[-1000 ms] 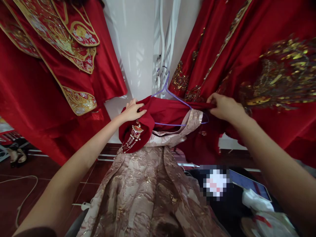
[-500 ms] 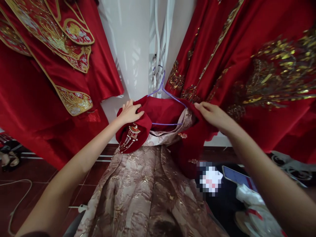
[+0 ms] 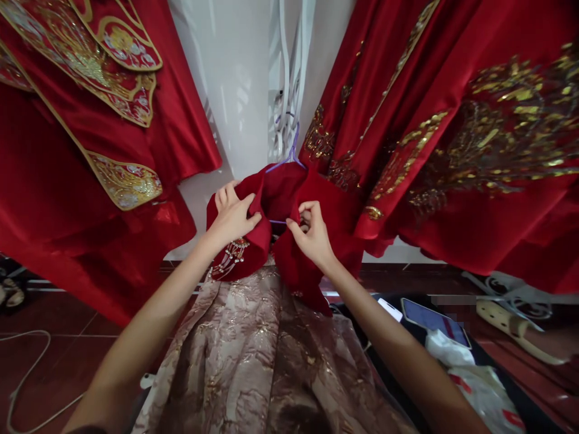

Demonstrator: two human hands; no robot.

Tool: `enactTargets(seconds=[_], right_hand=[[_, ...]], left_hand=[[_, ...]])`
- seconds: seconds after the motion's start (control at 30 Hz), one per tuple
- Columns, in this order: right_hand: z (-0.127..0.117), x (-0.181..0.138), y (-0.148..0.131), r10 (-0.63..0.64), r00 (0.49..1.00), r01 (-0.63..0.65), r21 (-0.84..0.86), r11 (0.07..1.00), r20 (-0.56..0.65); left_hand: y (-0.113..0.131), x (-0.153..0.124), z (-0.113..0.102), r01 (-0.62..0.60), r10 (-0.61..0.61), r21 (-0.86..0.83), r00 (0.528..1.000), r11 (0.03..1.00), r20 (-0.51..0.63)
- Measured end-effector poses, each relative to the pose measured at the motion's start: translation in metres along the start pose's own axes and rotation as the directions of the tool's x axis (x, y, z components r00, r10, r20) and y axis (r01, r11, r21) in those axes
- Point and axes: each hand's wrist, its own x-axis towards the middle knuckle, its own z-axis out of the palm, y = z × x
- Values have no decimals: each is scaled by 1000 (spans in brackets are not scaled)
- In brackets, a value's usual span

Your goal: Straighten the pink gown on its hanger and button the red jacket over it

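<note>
A dark red velvet jacket (image 3: 280, 193) hangs on a purple wire hanger (image 3: 292, 152) over a pink-and-gold brocade skirt (image 3: 253, 355). My left hand (image 3: 233, 214) grips the jacket's left front edge, just above a beaded red-and-silver tassel ornament (image 3: 230, 256). My right hand (image 3: 312, 232) pinches the right front edge and holds it close to the left one at the middle. The two hands are a few centimetres apart. The hanger's lower bar is mostly hidden by the cloth.
Red robes with gold embroidery hang at the left (image 3: 90, 120) and at the right (image 3: 452, 132). A white wall (image 3: 235, 90) with white rails is behind. A phone (image 3: 432, 319), white bags (image 3: 470, 374) and a sandal (image 3: 511, 322) lie at lower right. A white cable (image 3: 27, 367) crosses the red floor.
My right hand moved left from the jacket's right shoulder to its middle, bringing the right front edge over the hanger. The left hand stayed on the left edge.
</note>
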Motion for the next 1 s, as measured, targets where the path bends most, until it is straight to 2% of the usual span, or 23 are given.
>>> enactTargets(seconds=[0.07,0.13,0.23,0.3,0.37,0.43,0.5,0.6,0.67,0.73,0.8,1.0], right_hand=[[-8,-1,3,-17,1000,16,32,999,25],[-8,-2,3,-17,997,13,51,999,77],[0,-1,1,-15,991,4,86,996,136],[3,-1,1,-26,989,7,136,991,142],[3,-2,3,-16,987,-18,202,979,162],[-2,-5,7,10,978,-67,266,962,210],[-6,-9,12,23,971,-98,309,946,239],[-10,-14,18,9,978,-74,309,948,207],[-10,-17,19,-11,985,-34,258,966,172],[-10,-18,17,-29,988,-1,193,981,151],[-11,-19,14,-44,989,23,146,989,142],[-13,-22,2,-74,993,70,45,997,91]], left_hand=[[15,-15,-3,28,-29,-22,999,999,-44],[30,-25,-3,1,2,-64,999,998,45],[47,-27,6,-84,125,-208,973,975,193],[53,-27,14,-97,165,-322,968,942,191],[53,-30,25,-72,154,-436,976,897,156],[52,-37,37,-13,77,-581,993,813,85],[51,-44,50,51,-80,-743,997,667,-3],[52,-52,67,86,-318,-899,946,430,-62],[53,-54,72,94,-360,-928,932,360,-45],[54,-54,72,96,-328,-922,944,374,-35],[54,-55,66,77,-282,-895,958,440,-56],[60,-63,38,-26,-85,-666,987,746,-134]])
